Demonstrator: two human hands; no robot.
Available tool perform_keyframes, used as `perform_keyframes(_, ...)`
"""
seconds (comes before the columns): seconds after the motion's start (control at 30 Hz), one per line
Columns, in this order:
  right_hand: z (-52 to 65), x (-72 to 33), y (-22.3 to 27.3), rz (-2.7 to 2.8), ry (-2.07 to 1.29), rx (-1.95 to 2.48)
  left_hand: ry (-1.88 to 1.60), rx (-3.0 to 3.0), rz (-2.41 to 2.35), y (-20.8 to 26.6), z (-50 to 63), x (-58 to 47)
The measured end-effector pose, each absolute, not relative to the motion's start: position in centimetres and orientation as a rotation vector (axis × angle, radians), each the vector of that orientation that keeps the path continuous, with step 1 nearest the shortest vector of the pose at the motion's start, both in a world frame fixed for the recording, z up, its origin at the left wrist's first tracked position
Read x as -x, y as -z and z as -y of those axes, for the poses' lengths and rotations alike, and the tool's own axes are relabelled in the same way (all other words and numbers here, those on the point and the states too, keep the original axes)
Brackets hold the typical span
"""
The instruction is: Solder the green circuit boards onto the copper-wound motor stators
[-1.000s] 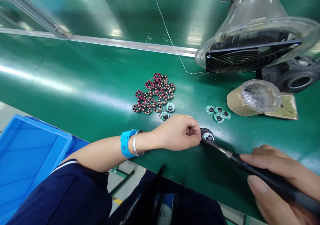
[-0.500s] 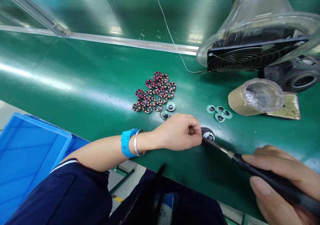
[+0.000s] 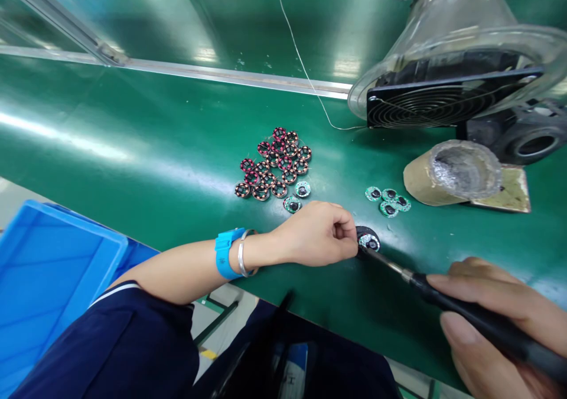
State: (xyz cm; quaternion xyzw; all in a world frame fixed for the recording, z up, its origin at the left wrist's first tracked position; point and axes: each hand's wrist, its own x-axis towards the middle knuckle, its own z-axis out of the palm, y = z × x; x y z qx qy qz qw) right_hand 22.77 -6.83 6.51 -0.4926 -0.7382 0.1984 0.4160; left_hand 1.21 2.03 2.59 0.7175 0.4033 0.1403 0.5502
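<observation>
Iron (image 3: 456, 305) still at disc (image 3: 371, 243) — right hand (image 3: 502, 293) pinching it, grip of left hand (image 3: 313, 234) unclear.

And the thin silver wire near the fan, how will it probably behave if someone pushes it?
The wire will probably bend easily, as it looks very thin and runs in a loose curve. It is likely light, being one fine strand. It may hold a shape somewhat, since it shows a tighter bend beside the fan.

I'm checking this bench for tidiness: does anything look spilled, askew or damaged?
Nothing is plainly spilled or damaged. Small specks mark the green tabletop by the round circuit boards, too small to identify. The tan cup appears tilted, perhaps just lens distortion.
</observation>
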Motion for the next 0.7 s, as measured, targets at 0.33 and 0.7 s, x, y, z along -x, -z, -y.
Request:
perform_keyframes(0.33,6.5,-22.1,-6.8,1.844,-0.498,1.265,-0.325,-1.690,-0.983,-2.8,-2.0,-1.3)
perform_keyframes(0.7,7.5,-21.1,-6.4,1.706,-0.548,1.331,-0.328,-1.702,-0.990,-2.9,-2.0,-1.3)
